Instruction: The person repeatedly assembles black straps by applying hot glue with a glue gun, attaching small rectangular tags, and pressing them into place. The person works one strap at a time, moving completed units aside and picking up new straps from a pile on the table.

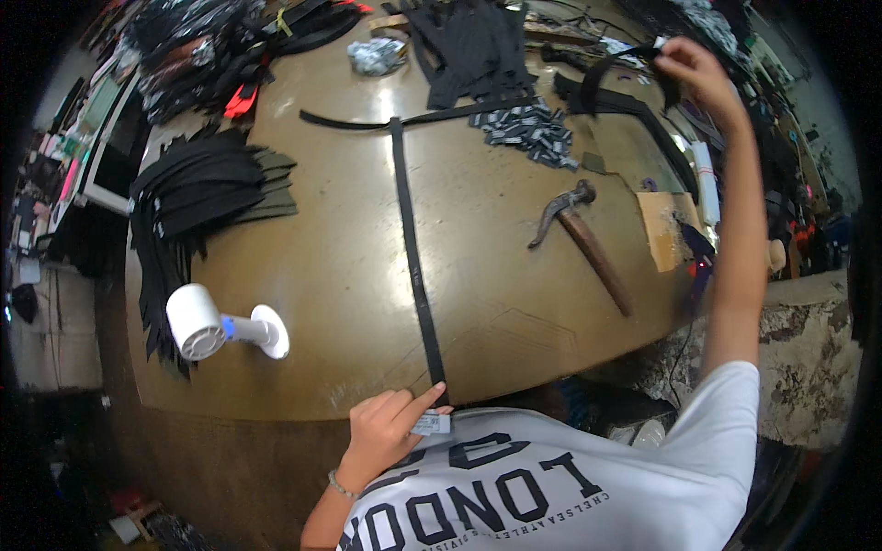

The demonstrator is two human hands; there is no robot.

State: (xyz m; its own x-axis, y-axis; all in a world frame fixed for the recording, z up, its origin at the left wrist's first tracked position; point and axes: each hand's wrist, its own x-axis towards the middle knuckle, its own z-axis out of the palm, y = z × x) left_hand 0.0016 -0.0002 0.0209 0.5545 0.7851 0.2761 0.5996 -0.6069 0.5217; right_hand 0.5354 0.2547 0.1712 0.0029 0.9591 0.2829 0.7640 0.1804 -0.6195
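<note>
A long black strap (407, 220) runs down the middle of the table, its far end meeting another black strap (349, 121) lying crosswise. My left hand (386, 432) pinches the strap's near end at the table edge, index finger along it. A small grey-white label (432, 423) shows at these fingers. Raised at the far right, my right hand (703, 81) grips a curved black strip (606, 69) with a white bit by the fingertips. Beyond the strap lies a pile of small dark labels (528, 133).
A hammer (593, 248) lies right of the strap. At the left are stacked black strips (202, 184) and a small white fan (197, 321). More black strips (469, 50), a crumpled clear plastic bundle (377, 56) and a cardboard piece (666, 230) lie around the table.
</note>
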